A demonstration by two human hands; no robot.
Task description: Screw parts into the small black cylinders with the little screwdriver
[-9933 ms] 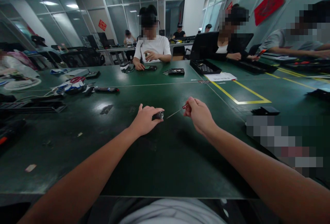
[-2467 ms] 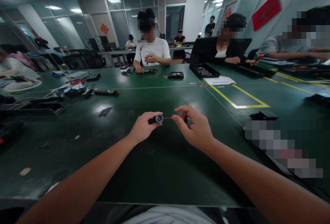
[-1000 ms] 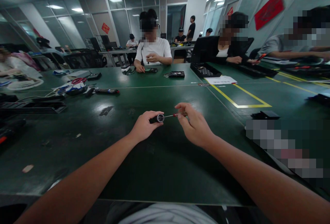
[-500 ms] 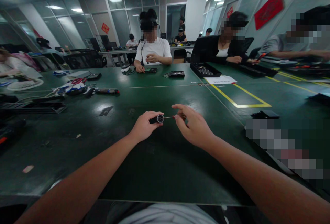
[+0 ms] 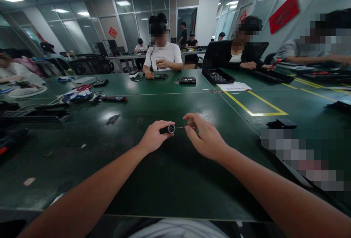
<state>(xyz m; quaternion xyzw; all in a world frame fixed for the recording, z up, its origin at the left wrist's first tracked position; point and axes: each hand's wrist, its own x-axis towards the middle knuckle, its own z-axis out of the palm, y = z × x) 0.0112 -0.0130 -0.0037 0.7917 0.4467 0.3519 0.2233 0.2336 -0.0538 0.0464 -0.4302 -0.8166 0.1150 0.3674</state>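
While the left hand (image 5: 154, 136) pinches a small black cylinder (image 5: 169, 128) by its body, fingers closed round it, the cylinder sits low over the green table (image 5: 164, 179), its round, metal-rimmed end turned toward the right hand (image 5: 206, 138). That hand has thumb and fingertips drawn narrow on the reddish handle of a thin screwdriver (image 5: 184, 127), and the fine shaft runs straight across the short gap to the face of the cylinder. Whether the tip is seated in anything there is too small to tell.

The likeliest trouble, as I judge it, is the tip skating off the rim: the shaft is slender, the grip on it is only a fingertip pinch, and the cylinder is round, so any sideways push could roll it in the left fingers. A slip would send the point toward the left thumb, which lies just beside the end face. Pressing harder to stop that could bend the shaft or mar the face. Neither forearm looks to be resting on the table, so a tremor would carry straight to the tip. Anything tiny that comes loose would be hard to find on the dark surface.
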